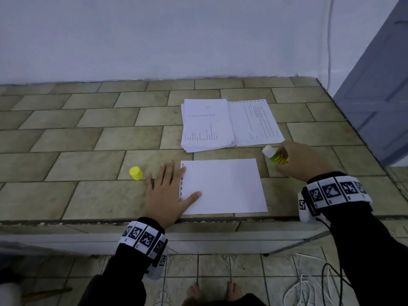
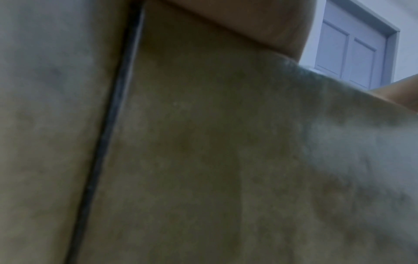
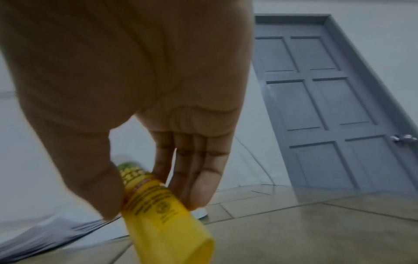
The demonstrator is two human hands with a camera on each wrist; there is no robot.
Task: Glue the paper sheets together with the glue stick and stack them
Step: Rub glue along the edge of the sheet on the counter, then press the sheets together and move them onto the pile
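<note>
Now uncapped, the glue stick (image 1: 274, 156) sits pinched between the thumb and fingertips of the right hand (image 1: 302, 161), held just off the right edge of a blank paper sheet (image 1: 223, 186) on the tiled surface (image 1: 88, 138). The stick's white tip points up and to the left, toward the papers, and is not touching the sheet. The left hand (image 1: 167, 193) lies flat with fingers spread and straight, its thumb and forefinger pressing the sheet's left, perforated edge while the palm rests on the tiles.

Beyond the blank sheet lies a stack of printed sheets (image 1: 206, 124), and just beside it, to the right, a single printed sheet (image 1: 256, 122). The yellow cap (image 1: 136, 173) stands apart on the tiles to the left of the left hand. The right wrist view shows the thumb and fingers closed around the stick's yellow barrel; the left wrist view shows little but blurred tile.

The step in hand appears to be spreading glue on the blank sheet. Doing it well likely means keeping the left hand's pressure on the edge so the paper cannot slide or buckle, tipping the stick so its white end meets the paper squarely, and drawing strokes away from the anchoring hand, out to the edges and corners. Light, even pressure should avoid tearing or wrinkling a thin sheet. How much glue is exposed cannot be told.
</note>
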